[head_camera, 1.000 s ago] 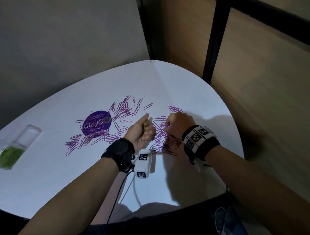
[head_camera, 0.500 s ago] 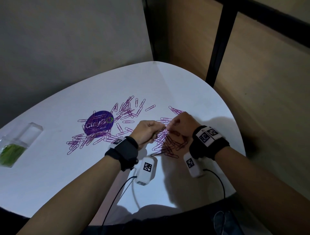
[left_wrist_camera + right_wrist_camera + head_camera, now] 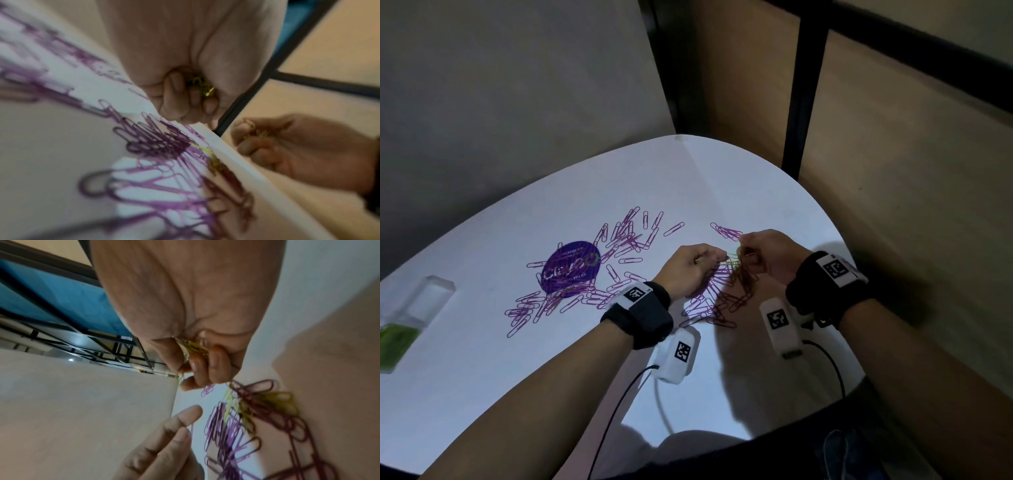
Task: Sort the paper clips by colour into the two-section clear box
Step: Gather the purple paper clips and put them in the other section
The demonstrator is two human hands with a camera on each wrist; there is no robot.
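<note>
Bare forearms end in black wristbands (image 3: 640, 313), each topped by a white square-code tag (image 3: 835, 269). Under each wrist hangs a white camera block (image 3: 676, 354) trailing a black cable (image 3: 619, 407).

The head view looks forward and down from above the near edge of the table (image 3: 482, 394), taking in both forearms, the far wall and the clear box (image 3: 414, 308) at far left. The left wrist view sits very close under the left hand (image 3: 185, 65), facing right across the table. The right wrist view sits just as close under the right hand (image 3: 195, 305), facing left. All three share the purple paper clips (image 3: 709, 294) between the hands.
</note>
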